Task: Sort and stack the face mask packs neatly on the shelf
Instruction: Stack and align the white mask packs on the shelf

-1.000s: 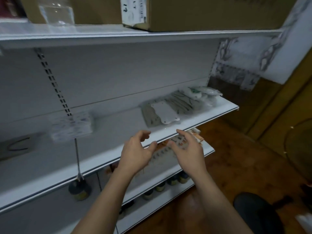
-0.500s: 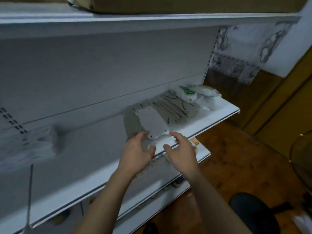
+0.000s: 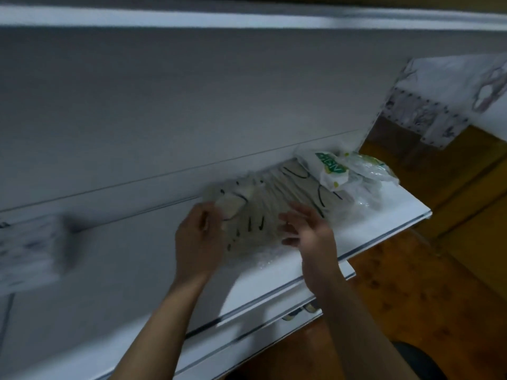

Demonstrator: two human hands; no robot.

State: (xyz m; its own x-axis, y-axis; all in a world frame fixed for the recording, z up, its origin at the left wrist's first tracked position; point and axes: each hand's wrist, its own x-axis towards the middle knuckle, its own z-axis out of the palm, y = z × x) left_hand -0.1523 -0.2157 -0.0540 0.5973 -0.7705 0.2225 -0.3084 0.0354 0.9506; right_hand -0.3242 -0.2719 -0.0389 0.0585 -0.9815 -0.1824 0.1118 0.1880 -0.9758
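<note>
Greyish face mask packs (image 3: 274, 204), black loops showing, lie fanned on the shelf (image 3: 370, 229); left hand (image 3: 199, 239) seemingly pinches one edge; right hand (image 3: 310, 231) rests spread atop.

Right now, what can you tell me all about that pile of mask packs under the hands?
The mask packs are a fanned, overlapping row of flat beige packets with thin black loops; blur hides finer detail. They lie on the white shelf near its right end. The left hand grips their left end, the right hand rests straight fingers on the middle, and a white bag with green print lies on their right end.
</note>
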